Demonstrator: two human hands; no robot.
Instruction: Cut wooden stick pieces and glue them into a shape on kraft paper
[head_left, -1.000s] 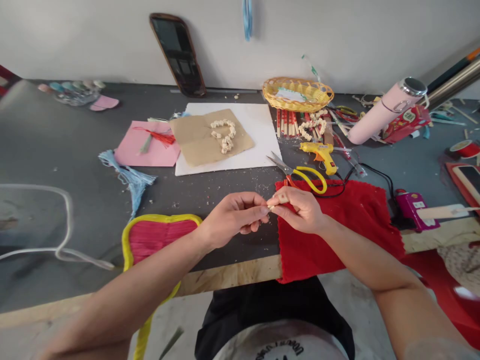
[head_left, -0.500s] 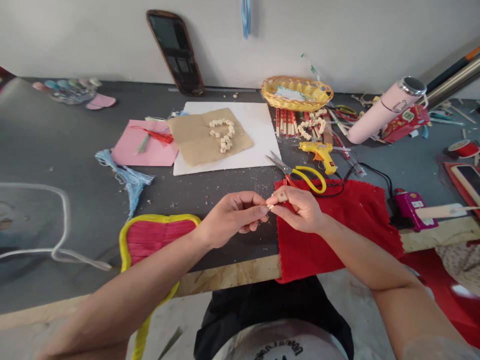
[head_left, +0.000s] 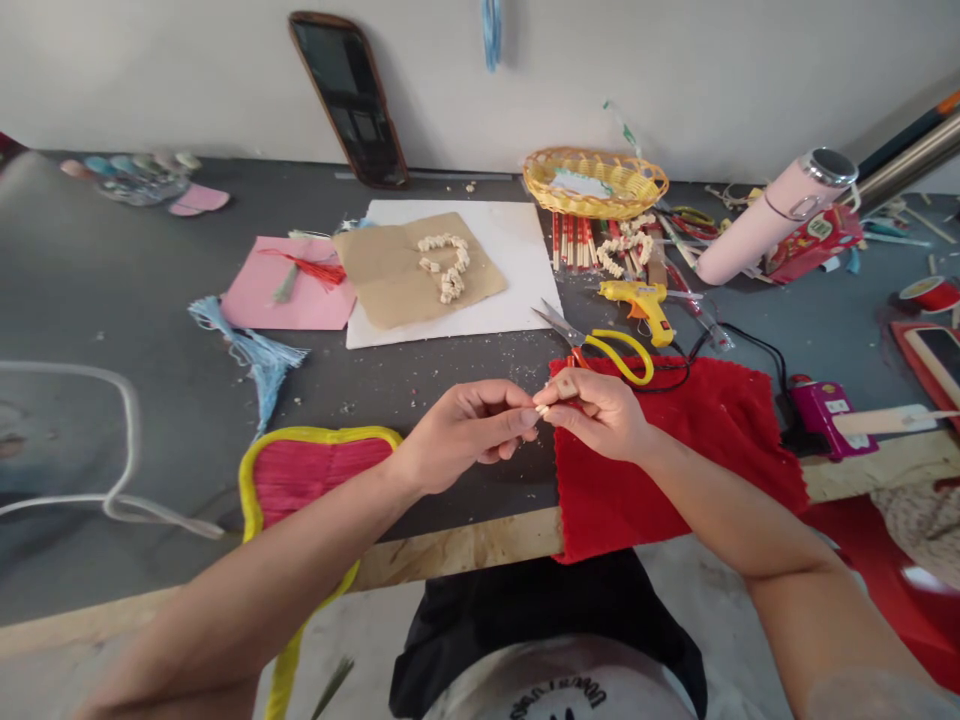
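Note:
Between my fingertips is a small cream-coloured piece [head_left: 541, 410], too little to make out fully. My left hand [head_left: 484, 425] pinches it from one side, thumb against forefinger. From the other side my right hand [head_left: 596, 412] pinches it too, over the edge of a red cloth [head_left: 675, 450]. Scissors [head_left: 616, 352] with yellow and red handles lie just beyond my right hand. Farther off, cream pieces form a curved shape [head_left: 454, 268] on brown paper [head_left: 390, 285], which rests on a white board [head_left: 532, 265].
Behind the scissors lies a yellow glue gun [head_left: 639, 305], near a wicker basket [head_left: 596, 200] and a pink flask [head_left: 772, 220]. A phone [head_left: 352, 105] leans on the wall. At left are a blue tassel [head_left: 259, 355], a yellow-edged pink panel [head_left: 315, 475] and a white cable [head_left: 127, 440].
My hands stay nearly in place, still pinching the small piece. My right fingers have shifted slightly, and a bit more of the piece shows. The view has tilted very little.

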